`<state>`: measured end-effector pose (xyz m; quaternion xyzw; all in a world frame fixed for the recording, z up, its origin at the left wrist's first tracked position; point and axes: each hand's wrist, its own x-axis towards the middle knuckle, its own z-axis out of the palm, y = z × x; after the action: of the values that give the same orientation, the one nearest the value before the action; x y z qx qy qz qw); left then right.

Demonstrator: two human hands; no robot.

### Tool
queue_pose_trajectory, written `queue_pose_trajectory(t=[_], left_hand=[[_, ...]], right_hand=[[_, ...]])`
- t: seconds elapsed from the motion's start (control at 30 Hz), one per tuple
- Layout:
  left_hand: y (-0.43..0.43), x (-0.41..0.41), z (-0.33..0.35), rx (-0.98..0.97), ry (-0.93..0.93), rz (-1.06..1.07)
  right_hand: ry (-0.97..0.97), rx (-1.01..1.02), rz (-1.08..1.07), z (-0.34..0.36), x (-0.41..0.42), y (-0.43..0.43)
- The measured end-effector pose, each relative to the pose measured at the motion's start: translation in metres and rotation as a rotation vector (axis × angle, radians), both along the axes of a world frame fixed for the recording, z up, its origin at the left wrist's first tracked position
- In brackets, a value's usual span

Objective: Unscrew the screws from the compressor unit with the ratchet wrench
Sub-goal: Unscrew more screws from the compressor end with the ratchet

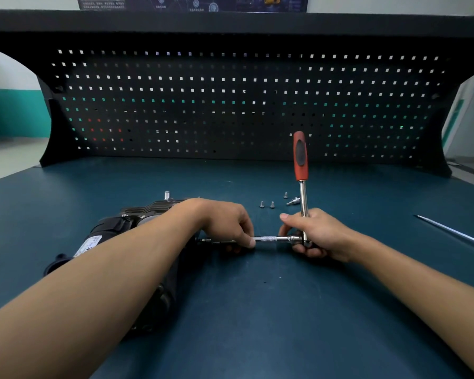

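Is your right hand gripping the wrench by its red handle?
No, the right hand grips the ratchet wrench down at its head; the red handle sticks up free.
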<state>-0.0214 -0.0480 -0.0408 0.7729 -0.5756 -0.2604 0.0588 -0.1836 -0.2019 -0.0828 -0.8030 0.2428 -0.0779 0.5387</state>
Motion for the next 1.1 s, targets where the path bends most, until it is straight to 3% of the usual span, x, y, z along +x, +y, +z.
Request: queue_pose_trajectory(t=[0.17, 0.5, 0.8, 1.1], left_hand=[[-0.002, 0.000, -0.002, -0.021, -0.014, 0.017], [-0.001, 0.003, -0.003, -0.072, -0.082, 0.035], [-0.003, 0.003, -0.003, -0.084, -0.148, 0.033], [-0.002, 0.002, -0.002, -0.084, -0.128, 0.038]], right_hand=[[-0.048, -0.055, -0.013, -0.003, 0.004, -0.001], [-0.189, -0.415, 0.098, -0.011, 0.003, -0.011], [-0.176, -0.980, 0.256, -0.021, -0.001, -0.024], [-0.314, -1.120, 0.145, -0.025, 0.000, -0.021]])
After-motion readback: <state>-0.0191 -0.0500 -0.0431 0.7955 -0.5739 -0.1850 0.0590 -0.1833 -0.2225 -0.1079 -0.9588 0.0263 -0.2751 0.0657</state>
